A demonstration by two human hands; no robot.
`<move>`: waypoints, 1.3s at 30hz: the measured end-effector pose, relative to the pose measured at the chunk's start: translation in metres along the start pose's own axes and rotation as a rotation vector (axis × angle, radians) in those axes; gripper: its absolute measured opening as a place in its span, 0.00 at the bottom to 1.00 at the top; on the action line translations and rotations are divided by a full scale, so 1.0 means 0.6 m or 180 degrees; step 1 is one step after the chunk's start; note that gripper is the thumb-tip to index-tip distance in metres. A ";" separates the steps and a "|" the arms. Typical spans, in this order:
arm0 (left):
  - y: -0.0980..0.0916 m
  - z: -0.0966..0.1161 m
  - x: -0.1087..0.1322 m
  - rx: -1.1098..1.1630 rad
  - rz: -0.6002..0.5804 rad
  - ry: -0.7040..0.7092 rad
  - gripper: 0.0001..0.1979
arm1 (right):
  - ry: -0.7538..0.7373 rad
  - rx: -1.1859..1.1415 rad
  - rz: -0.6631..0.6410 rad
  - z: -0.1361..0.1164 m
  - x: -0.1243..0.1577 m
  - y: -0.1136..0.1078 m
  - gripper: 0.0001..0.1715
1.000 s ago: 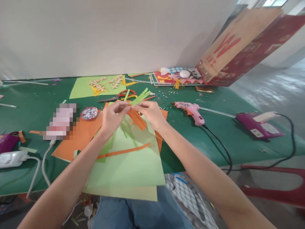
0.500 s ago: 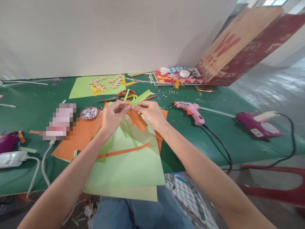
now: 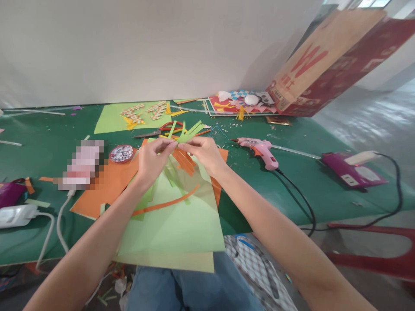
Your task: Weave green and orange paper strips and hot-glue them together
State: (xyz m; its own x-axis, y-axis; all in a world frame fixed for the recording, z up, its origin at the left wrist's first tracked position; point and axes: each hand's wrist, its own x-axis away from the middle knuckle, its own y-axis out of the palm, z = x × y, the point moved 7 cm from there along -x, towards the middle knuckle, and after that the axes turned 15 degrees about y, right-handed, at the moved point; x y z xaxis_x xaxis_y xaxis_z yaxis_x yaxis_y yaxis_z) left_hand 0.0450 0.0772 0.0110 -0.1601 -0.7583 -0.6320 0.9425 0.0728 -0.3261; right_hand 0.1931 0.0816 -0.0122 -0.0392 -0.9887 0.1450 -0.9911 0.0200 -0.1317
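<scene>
I have the left hand (image 3: 151,157) and the right hand (image 3: 207,155) almost touching in the middle of my view, each pinched thumb to forefinger with hardly any gap, on a bundle of paper strips (image 3: 192,133) held over the pale green sheet (image 3: 175,229). Green ends fan out beyond the fingertips and orange ends hang on the near side; I take the close, two-sided pinch as a way to keep thin, springy paper from slipping apart. A loose orange strip (image 3: 162,206) curves across the sheet. The glue gun (image 3: 257,149) lies clear on the right and the scissors (image 3: 151,134) just beyond the hands, probably to be within reach without crowding the paper. The fingers cover the place where the strips cross, so I can't tell how they are joined or which strip each hand has; it may be a weave. The left forearm hides part of the orange sheet (image 3: 106,188), and a pixelated block (image 3: 84,166) masks something beside it.
</scene>
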 end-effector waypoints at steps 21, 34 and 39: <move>0.000 -0.011 -0.004 0.0107 0.0004 -0.0273 0.10 | -0.0104 0.0165 -0.0084 -0.004 -0.001 -0.005 0.09; 0.008 -0.015 -0.002 0.0169 -0.0200 -0.0299 0.10 | -0.0338 0.0491 -0.0068 -0.013 0.003 -0.006 0.07; 0.009 -0.016 0.000 0.0206 -0.0172 -0.0373 0.10 | -0.0304 0.0501 -0.0030 -0.011 -0.001 -0.008 0.07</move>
State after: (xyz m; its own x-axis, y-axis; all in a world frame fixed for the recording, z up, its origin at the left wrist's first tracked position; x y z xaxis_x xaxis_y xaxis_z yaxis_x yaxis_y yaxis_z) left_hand 0.0470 0.0839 0.0024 -0.1793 -0.8307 -0.5270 0.9510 -0.0093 -0.3089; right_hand 0.1971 0.0830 -0.0054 -0.0105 -0.9985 0.0542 -0.9589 -0.0054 -0.2836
